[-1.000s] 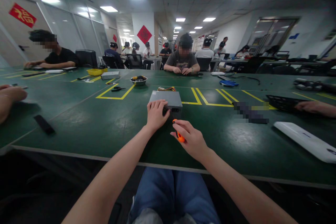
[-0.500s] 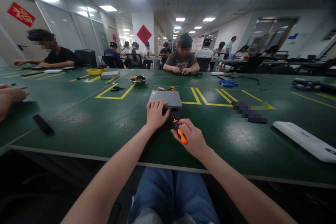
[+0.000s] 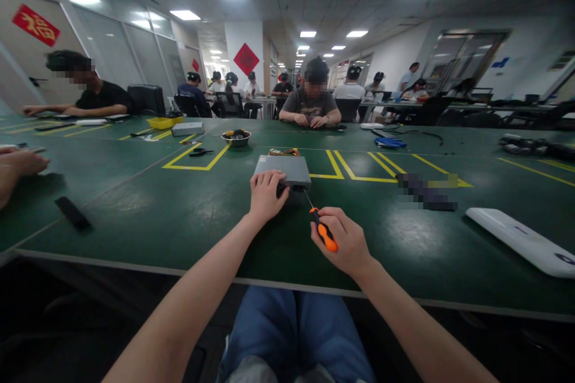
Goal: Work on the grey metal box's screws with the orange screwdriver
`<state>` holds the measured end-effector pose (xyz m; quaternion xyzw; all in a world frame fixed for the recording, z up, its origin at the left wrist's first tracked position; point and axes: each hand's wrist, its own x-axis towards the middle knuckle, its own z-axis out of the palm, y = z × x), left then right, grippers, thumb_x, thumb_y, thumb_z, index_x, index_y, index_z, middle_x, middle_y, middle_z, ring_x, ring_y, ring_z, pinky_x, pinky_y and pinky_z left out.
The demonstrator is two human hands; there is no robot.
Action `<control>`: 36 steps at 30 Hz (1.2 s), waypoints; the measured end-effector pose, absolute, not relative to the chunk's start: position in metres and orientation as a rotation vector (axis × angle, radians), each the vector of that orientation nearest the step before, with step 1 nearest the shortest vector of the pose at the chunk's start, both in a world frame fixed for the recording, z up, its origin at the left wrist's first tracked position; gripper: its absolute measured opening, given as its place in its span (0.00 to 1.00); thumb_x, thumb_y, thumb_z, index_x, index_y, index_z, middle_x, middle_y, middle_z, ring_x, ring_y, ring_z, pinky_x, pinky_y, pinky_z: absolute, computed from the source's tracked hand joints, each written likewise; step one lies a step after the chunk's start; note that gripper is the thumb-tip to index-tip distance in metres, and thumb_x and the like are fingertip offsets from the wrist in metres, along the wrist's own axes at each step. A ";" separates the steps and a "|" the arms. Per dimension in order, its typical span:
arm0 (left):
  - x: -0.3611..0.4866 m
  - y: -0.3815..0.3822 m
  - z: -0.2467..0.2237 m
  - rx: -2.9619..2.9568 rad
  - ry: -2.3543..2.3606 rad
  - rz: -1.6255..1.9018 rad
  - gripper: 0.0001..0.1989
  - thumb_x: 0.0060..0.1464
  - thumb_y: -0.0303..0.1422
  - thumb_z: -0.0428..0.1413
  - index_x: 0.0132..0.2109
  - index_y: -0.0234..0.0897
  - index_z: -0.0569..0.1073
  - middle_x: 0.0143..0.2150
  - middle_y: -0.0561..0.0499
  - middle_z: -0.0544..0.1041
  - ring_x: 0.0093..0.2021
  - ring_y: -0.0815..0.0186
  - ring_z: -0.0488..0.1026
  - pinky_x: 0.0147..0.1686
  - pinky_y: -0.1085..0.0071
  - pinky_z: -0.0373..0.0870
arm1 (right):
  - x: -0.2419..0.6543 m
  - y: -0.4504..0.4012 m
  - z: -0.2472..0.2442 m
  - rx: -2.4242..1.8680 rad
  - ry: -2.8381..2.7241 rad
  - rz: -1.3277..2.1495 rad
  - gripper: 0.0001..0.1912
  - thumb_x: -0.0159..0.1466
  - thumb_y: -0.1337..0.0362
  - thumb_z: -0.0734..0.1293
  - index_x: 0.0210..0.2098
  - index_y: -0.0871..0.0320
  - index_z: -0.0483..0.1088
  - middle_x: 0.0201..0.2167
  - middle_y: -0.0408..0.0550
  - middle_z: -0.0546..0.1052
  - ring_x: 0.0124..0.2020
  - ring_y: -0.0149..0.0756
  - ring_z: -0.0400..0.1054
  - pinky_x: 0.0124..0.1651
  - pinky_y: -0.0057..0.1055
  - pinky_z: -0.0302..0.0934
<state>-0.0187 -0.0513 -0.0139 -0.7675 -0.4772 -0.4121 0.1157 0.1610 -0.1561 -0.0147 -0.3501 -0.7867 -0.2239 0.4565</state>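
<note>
A grey metal computer power supply (image 3: 287,166) lies on the green table in front of me, its socket side facing me and a bundle of coloured wires at its far edge. My left hand (image 3: 268,194) grips its near left corner, fingers across the top and thumb at the front. In my right hand (image 3: 344,239) is an orange and black screwdriver (image 3: 324,230), its shaft pointing up and left. The screwdriver's tip is at the front face's lower right, by the socket; whether it touches a screw is too small to tell.
A metal bowl (image 3: 236,137) holding tools stands beyond the power supply, with black pliers (image 3: 201,152) left of it. A white device (image 3: 521,239) lies at right, a dark strip (image 3: 73,213) at left. Another person's hand (image 3: 22,161) is at the left edge; a person (image 3: 311,99) sits opposite.
My right hand has moved the screwdriver right and slightly down, its tip shifting from the middle of the front face to its right side. My left hand and the power supply stay put.
</note>
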 end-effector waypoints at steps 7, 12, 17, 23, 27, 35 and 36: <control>-0.020 -0.051 -0.014 -2.254 -1.388 -1.219 0.12 0.53 0.35 0.53 0.46 0.43 0.67 0.52 0.49 0.71 0.53 0.59 0.64 0.54 0.59 0.53 | 0.164 -0.155 -0.012 -0.920 -1.924 -0.569 0.05 0.58 0.70 0.64 0.33 0.57 0.61 0.34 0.51 0.71 0.32 0.35 0.68 0.33 0.30 0.66; -0.020 -0.051 -0.014 -2.261 -1.384 -1.206 0.12 0.53 0.35 0.52 0.46 0.43 0.67 0.52 0.49 0.71 0.53 0.58 0.64 0.54 0.58 0.53 | 0.164 -0.155 -0.013 -0.946 -1.923 -0.572 0.04 0.58 0.69 0.63 0.32 0.57 0.61 0.34 0.50 0.71 0.32 0.34 0.68 0.33 0.30 0.66; -0.020 -0.052 -0.013 -2.259 -1.388 -1.210 0.12 0.53 0.35 0.53 0.46 0.43 0.67 0.51 0.49 0.71 0.53 0.59 0.64 0.53 0.59 0.53 | 0.164 -0.155 -0.013 -0.951 -1.949 -0.555 0.04 0.59 0.69 0.63 0.33 0.57 0.61 0.35 0.50 0.70 0.32 0.34 0.68 0.33 0.30 0.66; -0.020 -0.052 -0.013 -2.253 -1.374 -1.212 0.12 0.53 0.35 0.53 0.46 0.42 0.67 0.51 0.49 0.71 0.53 0.59 0.64 0.54 0.58 0.53 | 0.162 -0.152 -0.016 -0.913 -1.888 -0.517 0.08 0.59 0.70 0.64 0.38 0.57 0.62 0.36 0.50 0.70 0.36 0.35 0.68 0.38 0.32 0.67; -0.019 -0.052 -0.013 -2.245 -1.388 -1.193 0.13 0.53 0.35 0.53 0.46 0.42 0.67 0.52 0.50 0.71 0.53 0.59 0.64 0.54 0.59 0.53 | 0.161 -0.155 -0.016 -0.869 -1.934 -0.442 0.08 0.61 0.68 0.64 0.40 0.55 0.63 0.39 0.50 0.70 0.35 0.32 0.69 0.37 0.29 0.67; -0.020 -0.051 -0.014 -2.240 -1.362 -1.216 0.12 0.53 0.35 0.53 0.46 0.43 0.67 0.51 0.50 0.71 0.52 0.59 0.65 0.53 0.59 0.53 | 0.164 -0.169 -0.010 -0.845 -2.119 -0.320 0.17 0.63 0.63 0.58 0.51 0.59 0.61 0.48 0.58 0.68 0.46 0.40 0.67 0.42 0.34 0.67; -0.020 -0.051 -0.014 -2.241 -1.364 -1.214 0.12 0.53 0.35 0.54 0.46 0.43 0.67 0.51 0.50 0.71 0.52 0.59 0.65 0.53 0.59 0.53 | 0.164 -0.169 -0.009 -0.840 -2.121 -0.359 0.17 0.63 0.63 0.59 0.51 0.58 0.61 0.48 0.57 0.68 0.45 0.40 0.68 0.41 0.35 0.66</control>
